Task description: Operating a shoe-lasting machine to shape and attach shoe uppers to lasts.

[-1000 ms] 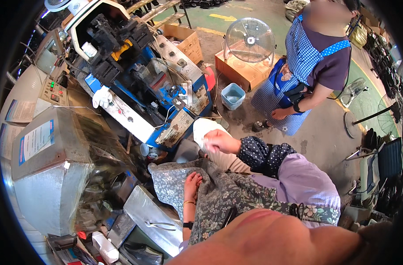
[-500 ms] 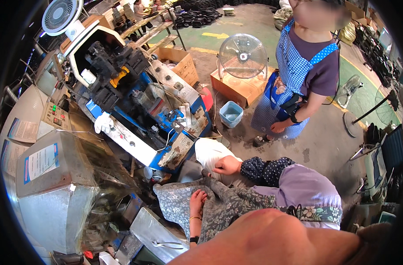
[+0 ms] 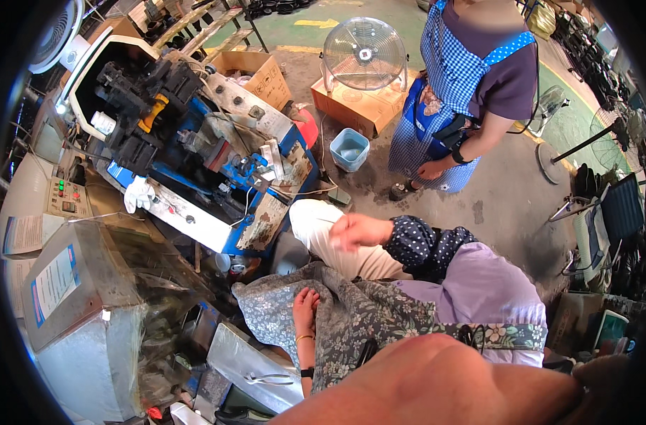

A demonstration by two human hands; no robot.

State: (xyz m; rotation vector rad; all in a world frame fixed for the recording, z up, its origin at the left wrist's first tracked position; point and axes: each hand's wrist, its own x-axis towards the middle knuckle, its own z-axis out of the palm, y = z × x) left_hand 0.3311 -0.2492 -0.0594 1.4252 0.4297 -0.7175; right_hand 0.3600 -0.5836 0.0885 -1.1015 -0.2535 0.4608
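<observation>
My left hand lies on the grey floral apron over my lap. Its fingers are loosely bent and hold nothing that I can see; a bracelet and a dark watch band circle that arm. Over the pale trouser leg is my right hand, smeared by motion, with a dark polka-dot sleeve behind it. Whether its fingers are apart or closed is not clear. Near my left forearm, a slim two-armed metal tool rests on a grey metal surface.
A blue-and-white machine stands ahead on the left, a white glove on its edge. Beyond my knee are a light-blue bucket and a floor fan on a cardboard box. A person in a checked apron stands at right.
The view has shifted, so the machine and fan sit farther left and higher. My right hand, resting on the trouser leg before, is now blurred in motion. My left hand stays on the apron.
</observation>
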